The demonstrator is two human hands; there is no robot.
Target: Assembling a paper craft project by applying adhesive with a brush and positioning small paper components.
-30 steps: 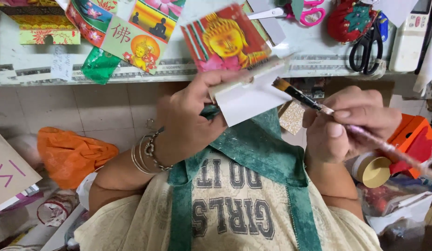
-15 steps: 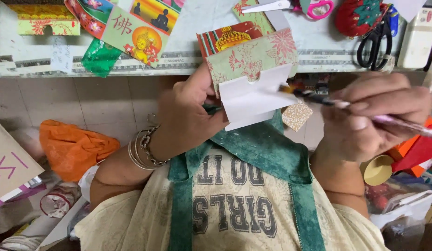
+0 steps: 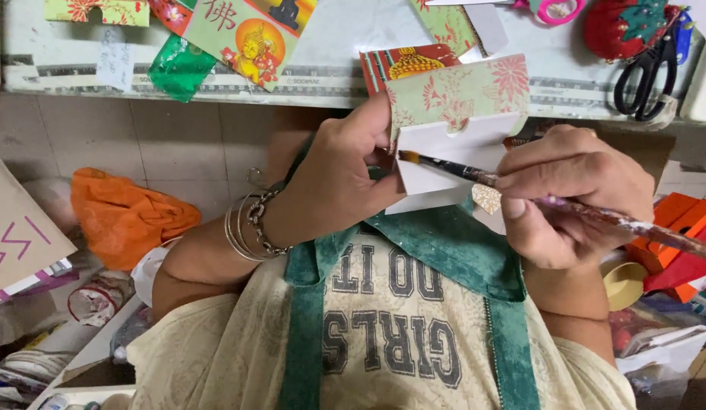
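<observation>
A: What's being held rn?

B: A folded card (image 3: 451, 133) is being pinched by the left hand (image 3: 345, 178), thumb and fingers closed on its left edge. It's being kept up in front of the chest, just below the table (image 3: 330, 45) edge. Patterned flap up top, white panel below.

A: And the right hand (image 3: 573, 193)?

B: A brush (image 3: 520, 190) is being gripped, fingers pressed together round the handle w/ thumb underneath. Bristle tip is being laid on the white panel, near its left edge, close to the left thumb.

A: Risks?

B: Prob. a few. The card's being held at one edge only, so it could be bent or swung away if the brush is pressed too hard. Whatever's on the bristles could be smeared onto the left thumb, since the tip's being worked right beside it. Drips could be landed on the apron (image 3: 444, 250) underneath.

A: Anything else nearby?

B: Scissors (image 3: 649, 64) and printed cards (image 3: 246, 34) are lying on the table, well apart from both hands. Bangles (image 3: 246, 228) are being worn on the left wrist.
</observation>
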